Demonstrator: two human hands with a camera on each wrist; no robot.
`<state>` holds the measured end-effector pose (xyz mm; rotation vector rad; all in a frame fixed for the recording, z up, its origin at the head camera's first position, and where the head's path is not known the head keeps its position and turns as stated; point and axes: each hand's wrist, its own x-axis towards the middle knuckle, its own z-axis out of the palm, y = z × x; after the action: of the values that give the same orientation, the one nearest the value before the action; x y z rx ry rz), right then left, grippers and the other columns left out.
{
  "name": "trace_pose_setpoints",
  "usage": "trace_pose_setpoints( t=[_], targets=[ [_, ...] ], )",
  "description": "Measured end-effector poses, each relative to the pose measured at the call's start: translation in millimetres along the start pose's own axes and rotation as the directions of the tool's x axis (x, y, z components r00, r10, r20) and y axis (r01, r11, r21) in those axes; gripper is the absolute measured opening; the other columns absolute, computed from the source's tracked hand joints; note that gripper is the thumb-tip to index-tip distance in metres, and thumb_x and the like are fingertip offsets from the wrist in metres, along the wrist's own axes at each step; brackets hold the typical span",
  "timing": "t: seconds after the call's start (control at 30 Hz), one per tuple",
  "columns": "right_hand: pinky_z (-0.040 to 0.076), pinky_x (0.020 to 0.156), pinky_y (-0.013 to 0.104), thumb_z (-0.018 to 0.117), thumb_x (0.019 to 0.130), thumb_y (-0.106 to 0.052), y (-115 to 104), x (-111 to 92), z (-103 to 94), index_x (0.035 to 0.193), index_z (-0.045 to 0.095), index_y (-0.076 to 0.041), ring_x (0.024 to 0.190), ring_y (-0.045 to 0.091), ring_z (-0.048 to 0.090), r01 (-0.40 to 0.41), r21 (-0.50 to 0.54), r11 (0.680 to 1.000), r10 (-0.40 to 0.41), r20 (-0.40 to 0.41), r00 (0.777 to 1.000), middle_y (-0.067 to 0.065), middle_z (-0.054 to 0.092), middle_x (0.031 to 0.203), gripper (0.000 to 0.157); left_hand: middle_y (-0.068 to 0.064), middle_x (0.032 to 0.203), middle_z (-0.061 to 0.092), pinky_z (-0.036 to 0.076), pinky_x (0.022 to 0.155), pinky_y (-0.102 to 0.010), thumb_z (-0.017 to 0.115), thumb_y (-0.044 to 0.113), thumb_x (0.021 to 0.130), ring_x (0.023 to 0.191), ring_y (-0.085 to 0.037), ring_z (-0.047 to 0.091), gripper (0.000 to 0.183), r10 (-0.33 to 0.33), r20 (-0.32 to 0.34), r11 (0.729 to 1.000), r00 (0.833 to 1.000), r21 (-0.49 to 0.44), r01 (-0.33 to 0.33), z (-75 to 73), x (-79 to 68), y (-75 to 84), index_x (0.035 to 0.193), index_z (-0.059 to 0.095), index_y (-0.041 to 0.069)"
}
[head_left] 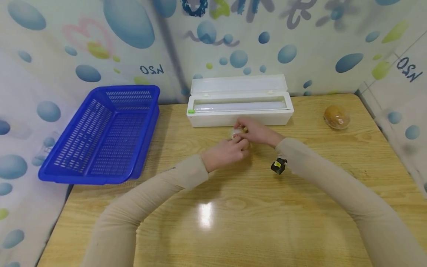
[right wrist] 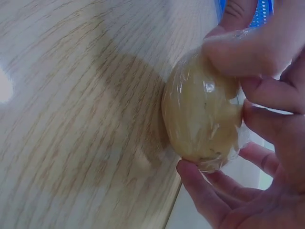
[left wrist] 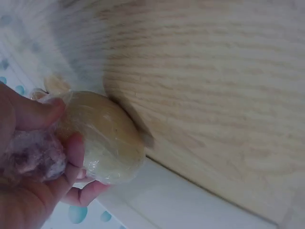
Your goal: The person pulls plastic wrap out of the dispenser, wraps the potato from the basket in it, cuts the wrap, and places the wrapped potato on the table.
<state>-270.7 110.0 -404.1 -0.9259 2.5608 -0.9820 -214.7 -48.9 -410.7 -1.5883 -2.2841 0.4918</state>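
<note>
Both hands meet at a potato (left wrist: 105,133) wrapped in clear cling film, low over the table in front of the white film box. In the left wrist view, crumpled film (left wrist: 35,155) is bunched inside the curled fingers and thumb of my left hand (head_left: 228,152), at one end of the potato. My right hand (head_left: 253,131) holds the potato from the box side; the right wrist view has curled fingertips against the film-covered surface (right wrist: 200,109). From the head camera, the hands hide most of the potato, with a bit of shiny film (head_left: 236,131) showing.
The white box (head_left: 240,118) stands lid-up at the back, a film roll (head_left: 240,106) inside. A blue basket (head_left: 141,148) occupies the left. At the right lies a film-wrapped golden-brown round item (head_left: 337,116). A small black device (head_left: 278,165) sits by the right cuff.
</note>
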Motion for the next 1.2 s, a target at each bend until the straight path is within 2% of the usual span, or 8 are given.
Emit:
trace_pose_setpoints(
  t=[0.23, 0.4, 0.53, 0.73, 0.83, 0.9, 1.0, 1.2],
  targets=[
    [0.041, 0.083, 0.04, 0.06, 0.085, -0.012, 6.8, -0.6, -1.5, 0.102, 0.051, -0.001, 0.101, 0.029, 0.049, -0.006, 0.009, 1.0, 0.006, -0.015, 1.0, 0.017, 0.054, 0.108, 0.022, -0.013, 0.096, 0.053, 0.041, 0.083, -0.029, 0.053, -0.005, 0.082, 0.095, -0.024, 0.049, 0.016, -0.102, 0.01, 0.988, 0.995, -0.115, 0.102, -2.3, 0.0, -0.5, 0.096, 0.057, 0.001],
    [0.041, 0.085, 0.041, 0.061, 0.083, -0.008, 6.6, -0.6, -2.1, 0.102, 0.052, 0.0, 0.102, 0.031, 0.049, -0.008, 0.009, 1.0, 0.009, -0.013, 1.0, 0.017, 0.054, 0.108, 0.023, -0.013, 0.099, 0.054, 0.046, 0.074, -0.027, 0.056, -0.005, 0.08, 0.089, -0.023, 0.054, 0.023, -0.182, 0.099, 0.924, 0.978, -0.322, 0.204, -6.8, 2.8, -6.7, 0.102, 0.054, -0.001],
    [0.042, 0.084, 0.04, 0.061, 0.081, -0.005, 5.3, -1.0, -1.5, 0.103, 0.052, -0.001, 0.102, 0.03, 0.049, -0.027, 0.011, 1.0, 0.027, -0.008, 1.0, 0.017, 0.054, 0.108, 0.024, -0.009, 0.098, 0.056, 0.046, 0.071, -0.025, 0.063, -0.002, 0.077, 0.084, -0.019, 0.056, 0.034, -0.245, 0.14, 0.815, 0.959, -0.505, 0.282, -5.5, 5.2, -17.1, 0.109, 0.05, -0.001],
    [0.044, 0.081, 0.04, 0.06, 0.083, -0.006, 7.0, -1.5, 0.5, 0.1, 0.051, -0.002, 0.101, 0.03, 0.05, -0.004, 0.005, 1.0, 0.004, -0.025, 1.0, 0.017, 0.055, 0.107, 0.02, -0.002, 0.082, 0.058, 0.043, 0.065, -0.02, 0.064, -0.003, 0.071, 0.072, -0.011, 0.053, 0.019, -0.234, 0.153, 0.636, 0.96, -0.723, 0.27, 2.5, 6.9, -36.7, 0.088, 0.057, 0.003],
    [0.044, 0.081, 0.04, 0.061, 0.081, -0.002, 6.6, -1.2, 1.7, 0.099, 0.051, -0.002, 0.099, 0.031, 0.05, 0.014, -0.004, 1.0, -0.014, -0.035, 0.999, 0.017, 0.055, 0.105, 0.02, -0.003, 0.083, 0.059, 0.044, 0.067, -0.018, 0.066, -0.003, 0.073, 0.075, -0.011, 0.055, 0.018, -0.228, 0.189, 0.526, 0.955, -0.802, 0.284, 1.1, 7.3, -46.5, 0.088, 0.059, 0.002],
    [0.044, 0.08, 0.039, 0.061, 0.081, -0.002, 5.7, -0.7, 2.6, 0.1, 0.051, -0.003, 0.098, 0.029, 0.051, 0.021, -0.014, 1.0, -0.022, -0.036, 0.999, 0.015, 0.055, 0.105, 0.022, -0.003, 0.084, 0.059, 0.044, 0.067, -0.018, 0.067, -0.004, 0.073, 0.077, -0.011, 0.056, 0.017, -0.248, 0.197, 0.481, 0.949, -0.825, 0.297, 0.7, 7.9, -52.4, 0.087, 0.06, 0.002],
    [0.044, 0.08, 0.038, 0.061, 0.08, -0.003, 5.6, -0.5, 3.8, 0.103, 0.05, -0.005, 0.097, 0.027, 0.051, 0.038, -0.021, 0.999, -0.039, -0.044, 0.998, 0.014, 0.055, 0.104, 0.025, -0.004, 0.085, 0.06, 0.045, 0.067, -0.019, 0.068, -0.005, 0.074, 0.077, -0.012, 0.057, 0.016, -0.279, 0.204, 0.467, 0.938, -0.825, 0.318, 0.0, 9.3, -58.3, 0.087, 0.061, 0.002],
    [0.044, 0.082, 0.038, 0.059, 0.082, -0.003, 13.8, -4.9, 5.4, 0.11, 0.05, -0.005, 0.1, 0.026, 0.05, 0.054, 0.083, 0.995, -0.049, -0.062, 0.997, 0.013, 0.053, 0.109, 0.029, -0.002, 0.087, 0.059, 0.045, 0.067, -0.018, 0.07, 0.003, 0.075, 0.077, -0.009, 0.056, 0.025, -0.304, 0.162, 0.496, 0.939, -0.815, 0.301, 7.4, 11.2, -57.4, 0.097, 0.059, 0.002]
  ],
)
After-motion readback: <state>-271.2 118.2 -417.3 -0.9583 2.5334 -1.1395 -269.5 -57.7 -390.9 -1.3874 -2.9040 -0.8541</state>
